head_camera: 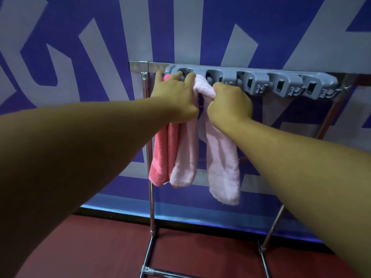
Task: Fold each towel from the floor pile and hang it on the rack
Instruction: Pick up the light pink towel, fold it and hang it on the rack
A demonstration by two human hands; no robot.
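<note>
Both arms stretched to the grey clip rack (281, 82) on its chrome stand (149, 157). Left hand (173, 98) curled over the pale pink towel (222, 157) at the rack's leftmost slot — fingertips up at the clip. Right hand (230, 104) fisted round the same towel's top fold. Coral towel (159, 157) hanging just left, touching the pink one.

Two towels (220, 157) hang side by side from the rack (281, 85), at its left end.
</note>
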